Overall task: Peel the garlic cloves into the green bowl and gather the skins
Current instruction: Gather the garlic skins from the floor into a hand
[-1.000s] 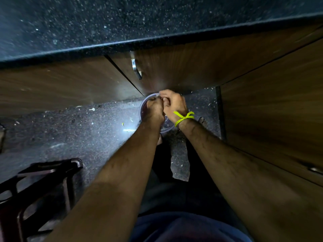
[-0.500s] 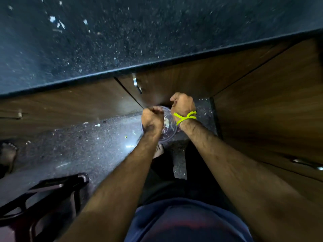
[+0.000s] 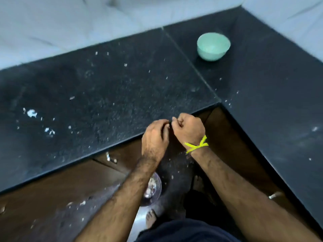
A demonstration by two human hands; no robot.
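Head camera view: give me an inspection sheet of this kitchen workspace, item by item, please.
Surface: black speckled countertop, L-shaped, with one seam.
Job's things: green bowl upright on the far right of the counter, well apart from the hands; contents too blurred to tell.
Clutter: white skin scraps scattered on the counter's left; clear bowl on the floor, partly behind the left forearm.
Hands: left hand and right hand meet at the counter's edge, fingers curled; what they hold is hidden. Yellow band on the right wrist.
Cables: nothing seen.
Surroundings: wooden cabinet doors below, pale wall behind, bare foot on the floor.
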